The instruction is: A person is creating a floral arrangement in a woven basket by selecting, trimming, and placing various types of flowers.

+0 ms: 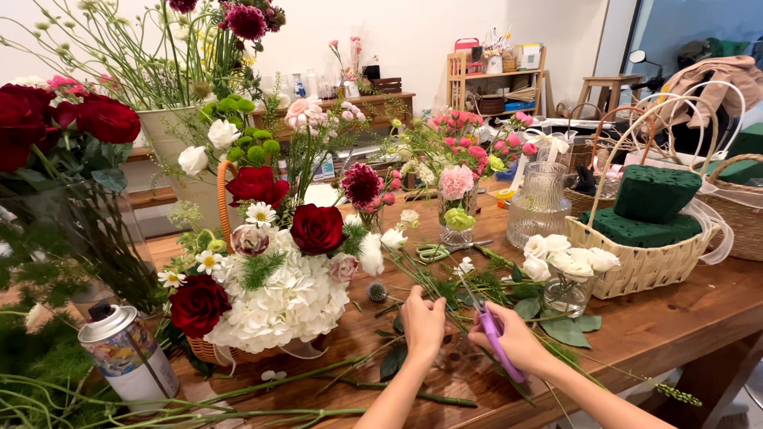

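the left hand (423, 322) pinches a thin green stem (413, 274) on the wooden tabletop (668, 318), fingers closed around it, just right of the flower basket (262, 298), the landmark here. the right hand (517, 342) sits a little further right of that basket, wrapped around purple-handled scissors (497, 338), whose blades point up toward the stem; i cannot tell whether the blades touch it. the stem runs up and away from the left hand, along the basket's right side, past a small blue thistle head (377, 291) lying just right of the basket. the basket itself is packed with red roses, white hydrangea and daisies. left of it and nearer the camera stands a spray can (127, 353). well to the right of it sits a cream woven basket (636, 266) holding green floral foam blocks (656, 195), and between the two baskets a small glass vase of white roses (566, 266).
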